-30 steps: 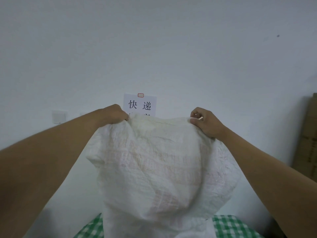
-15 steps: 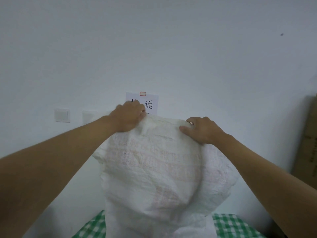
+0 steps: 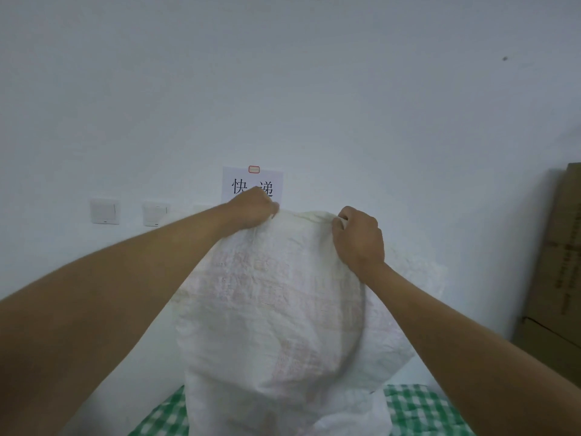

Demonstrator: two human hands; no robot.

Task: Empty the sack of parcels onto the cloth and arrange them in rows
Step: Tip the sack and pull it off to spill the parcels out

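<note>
A large white woven sack (image 3: 283,316) hangs upright in front of me, bulging in its lower half. My left hand (image 3: 251,210) grips the sack's upper left edge with curled fingers. My right hand (image 3: 360,239) grips the upper right edge, fingers bunched into the fabric. The sack's lower end reaches down to a green and white checked cloth (image 3: 421,410) at the bottom of the view. No parcels show; the sack hides its contents.
A white wall fills the background with a paper sign (image 3: 253,184) bearing black characters and two wall switches (image 3: 105,211) to the left. A tall cardboard box (image 3: 559,272) stands at the right edge.
Both hands have moved closer together along the sack's top edge and regripped it. The sack's top has narrowed and sits slightly lower in the view.
</note>
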